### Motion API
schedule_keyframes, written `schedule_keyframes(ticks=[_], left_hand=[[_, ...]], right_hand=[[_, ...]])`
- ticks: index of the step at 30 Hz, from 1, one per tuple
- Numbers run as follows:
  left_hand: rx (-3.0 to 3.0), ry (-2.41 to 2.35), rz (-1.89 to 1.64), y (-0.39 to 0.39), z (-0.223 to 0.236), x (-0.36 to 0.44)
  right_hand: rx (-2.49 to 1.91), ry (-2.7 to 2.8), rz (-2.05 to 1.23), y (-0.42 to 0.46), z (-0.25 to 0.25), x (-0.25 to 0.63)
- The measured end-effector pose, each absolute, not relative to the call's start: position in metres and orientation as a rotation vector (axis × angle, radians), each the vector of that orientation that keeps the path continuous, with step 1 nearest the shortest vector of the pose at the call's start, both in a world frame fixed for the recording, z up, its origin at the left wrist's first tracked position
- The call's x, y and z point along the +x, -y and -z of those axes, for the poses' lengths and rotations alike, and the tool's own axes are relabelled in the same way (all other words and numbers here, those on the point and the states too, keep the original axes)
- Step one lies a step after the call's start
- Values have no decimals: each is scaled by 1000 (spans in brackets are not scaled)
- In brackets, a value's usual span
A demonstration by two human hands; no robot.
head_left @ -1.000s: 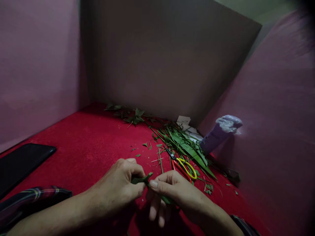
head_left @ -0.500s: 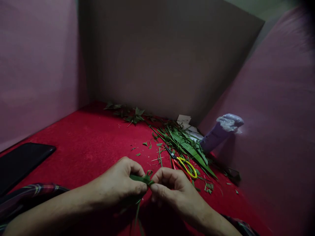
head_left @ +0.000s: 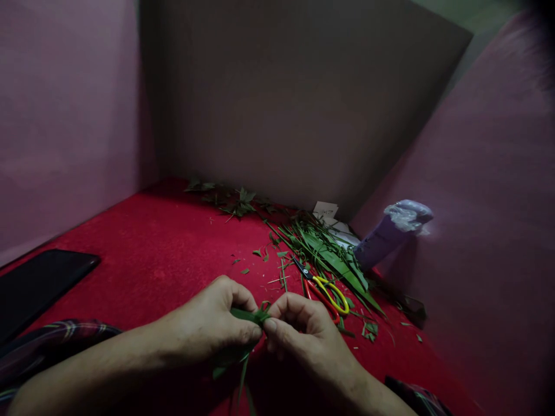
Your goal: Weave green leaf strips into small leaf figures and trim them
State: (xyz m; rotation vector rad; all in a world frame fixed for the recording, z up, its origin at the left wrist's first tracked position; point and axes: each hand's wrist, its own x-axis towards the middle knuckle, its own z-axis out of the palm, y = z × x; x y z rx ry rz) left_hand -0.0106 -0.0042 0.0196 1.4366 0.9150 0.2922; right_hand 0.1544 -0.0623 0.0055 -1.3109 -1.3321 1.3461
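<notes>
While the folded green leaf (head_left: 243,314) is held above the red surface (head_left: 173,254), between the two hands, its body is pinched by thumb and fingers of the left hand (head_left: 212,320); the end with a small loop (head_left: 265,306) is nipped between thumb and forefinger of the right hand (head_left: 307,329); both grips are closed, though exact contact under the right thumb can't be told; thin strips (head_left: 243,375) are left hanging below, best kept from snagging on the fingers; for a clean result, the left pinch should be held firm close to the loop, with tension applied gently from the right; leaf would likely be split if jerked; scissors (head_left: 311,278) are laid at the edge of the leaf pile (head_left: 332,260).
</notes>
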Motion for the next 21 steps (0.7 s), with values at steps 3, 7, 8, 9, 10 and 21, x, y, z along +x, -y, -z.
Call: schedule_keyframes(ticks=[3, 7, 8, 9, 10, 21], left_hand=[[1412, -937, -281, 4, -21, -10], [1381, -934, -268, 4, -20, -11], [1377, -934, -269, 4, -20, -12], [1374, -936, -271, 4, -21, -12], [1372, -934, -270, 3, -21, -13], [1263, -821, -303, -1, -18, -14]], right_hand=[[-1321, 1351, -1320, 61, -1, 155], [-1311, 1372, -1269, 61, 3, 156], [-1314, 1376, -1250, 62, 4, 157], [-1319, 1381, -1232, 62, 6, 157], [-1325, 1384, -1215, 62, 7, 157], [-1298, 1168, -1418, 60, -4, 153]])
